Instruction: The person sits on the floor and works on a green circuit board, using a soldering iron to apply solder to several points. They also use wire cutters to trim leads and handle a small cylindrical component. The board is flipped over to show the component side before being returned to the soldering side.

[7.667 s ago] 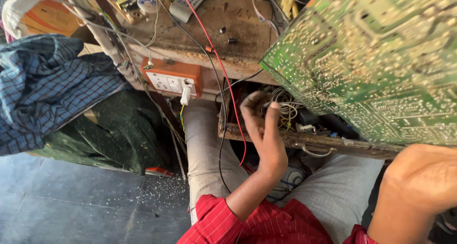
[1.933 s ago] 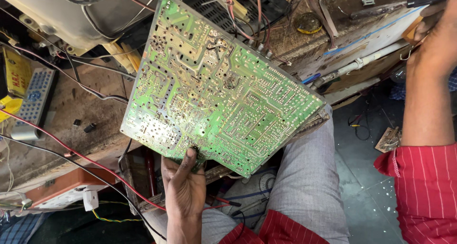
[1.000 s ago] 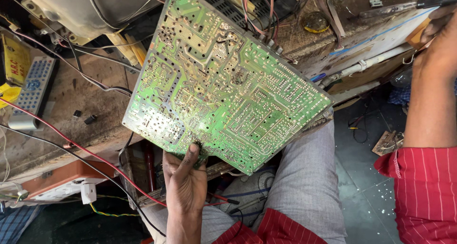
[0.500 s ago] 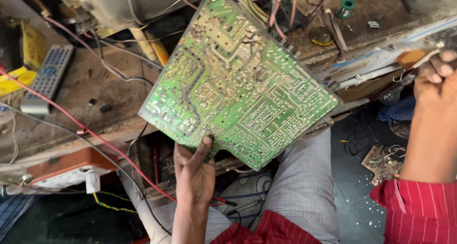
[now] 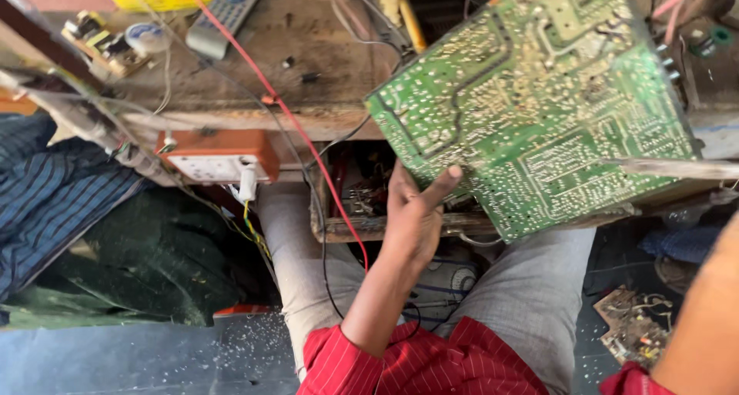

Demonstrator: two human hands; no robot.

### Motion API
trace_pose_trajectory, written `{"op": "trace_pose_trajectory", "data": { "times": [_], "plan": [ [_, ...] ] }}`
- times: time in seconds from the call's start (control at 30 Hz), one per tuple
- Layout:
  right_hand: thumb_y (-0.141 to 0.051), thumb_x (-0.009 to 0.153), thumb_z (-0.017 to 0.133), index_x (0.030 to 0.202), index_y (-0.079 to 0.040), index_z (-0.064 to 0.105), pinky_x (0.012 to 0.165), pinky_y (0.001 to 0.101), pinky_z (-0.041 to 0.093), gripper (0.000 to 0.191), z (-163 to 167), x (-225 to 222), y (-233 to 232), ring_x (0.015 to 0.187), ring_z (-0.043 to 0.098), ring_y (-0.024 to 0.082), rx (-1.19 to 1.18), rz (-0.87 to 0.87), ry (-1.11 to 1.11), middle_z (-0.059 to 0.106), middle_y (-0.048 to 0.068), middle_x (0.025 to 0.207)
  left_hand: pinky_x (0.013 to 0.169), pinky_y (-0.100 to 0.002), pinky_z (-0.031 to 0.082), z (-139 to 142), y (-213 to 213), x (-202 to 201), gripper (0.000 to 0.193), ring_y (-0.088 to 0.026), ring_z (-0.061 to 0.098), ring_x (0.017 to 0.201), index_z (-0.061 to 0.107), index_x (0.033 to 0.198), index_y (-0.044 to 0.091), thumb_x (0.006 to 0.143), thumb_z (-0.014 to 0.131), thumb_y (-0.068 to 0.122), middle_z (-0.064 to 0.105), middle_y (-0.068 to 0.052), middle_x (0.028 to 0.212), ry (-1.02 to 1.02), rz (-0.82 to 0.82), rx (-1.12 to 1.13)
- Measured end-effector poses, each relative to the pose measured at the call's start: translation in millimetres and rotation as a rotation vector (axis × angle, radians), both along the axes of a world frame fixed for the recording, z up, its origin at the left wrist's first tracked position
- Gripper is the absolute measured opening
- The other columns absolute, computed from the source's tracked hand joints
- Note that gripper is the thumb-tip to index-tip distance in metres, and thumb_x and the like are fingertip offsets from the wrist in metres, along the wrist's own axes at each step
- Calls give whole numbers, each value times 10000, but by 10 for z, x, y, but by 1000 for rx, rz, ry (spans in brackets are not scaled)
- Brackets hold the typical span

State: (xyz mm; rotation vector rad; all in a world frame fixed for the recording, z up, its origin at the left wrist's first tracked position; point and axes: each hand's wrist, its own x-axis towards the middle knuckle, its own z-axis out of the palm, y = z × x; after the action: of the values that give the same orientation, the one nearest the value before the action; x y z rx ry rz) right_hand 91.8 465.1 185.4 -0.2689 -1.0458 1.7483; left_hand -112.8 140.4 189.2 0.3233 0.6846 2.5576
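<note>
left hand (image 5: pixel 413 214) pinching lower edge of green circuit board (image 5: pixel 539 102), solder side up, tilted over bench (image 5: pixel 308 48) edge above lap. right hand out of frame, forearm only. inspection step, apparently; next needs steadier two-handed support.

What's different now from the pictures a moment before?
The right hand, reaching up to the bench half a second ago, is now out of sight; only its forearm shows. The view swung left, bringing the orange socket box into sight. The left hand still grips the lower edge of the big green circuit board.
</note>
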Motion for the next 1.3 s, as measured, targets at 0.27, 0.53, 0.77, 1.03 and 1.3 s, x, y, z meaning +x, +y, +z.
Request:
{"op": "trace_pose_trajectory", "data": {
  "times": [0.27,0.53,0.77,1.03,1.3],
  "plan": [
    [-155,1237,549,906,-31,511,499,255,375,356,547,-583,-1386,523,473,141,280,-197,-149,573,93,736,1114,-349,437,-35,7,-27,558,-179,594,1231,508,1393,19,900,768,14,644,-73,1313,27,1,67],
    [-222,1270,572,834,-9,453,466,261,339,499,716,-843,-1792,493,454,161,673,-209,-223,559,128,719,1085,-333,454,-74,10,-32,509,-158,614,1179,518,1367,23,912,745,10,661,-63,1272,26,2,45],
    [-191,1273,575,889,-3,462,475,262,393,442,708,-880,-1789,515,495,162,716,-217,-244,567,136,735,1052,-336,488,-85,12,-42,472,-158,626,1157,505,1349,19,928,719,0,662,-69,1254,20,-14,38],
    [-197,1273,568,848,-23,415,464,266,379,485,699,-911,-1796,489,467,158,714,-212,-256,525,124,687,1057,-340,495,-90,10,-45,494,-158,628,1164,493,1366,19,929,725,11,658,-72,1264,16,-19,42],
    [-190,1278,575,887,-5,447,474,275,384,451,648,-901,-1746,506,478,171,683,-219,-263,542,136,714,1054,-332,498,-115,25,-42,506,-156,628,1163,492,1380,18,933,729,12,657,-73,1267,14,-13,39]
  ]
}}
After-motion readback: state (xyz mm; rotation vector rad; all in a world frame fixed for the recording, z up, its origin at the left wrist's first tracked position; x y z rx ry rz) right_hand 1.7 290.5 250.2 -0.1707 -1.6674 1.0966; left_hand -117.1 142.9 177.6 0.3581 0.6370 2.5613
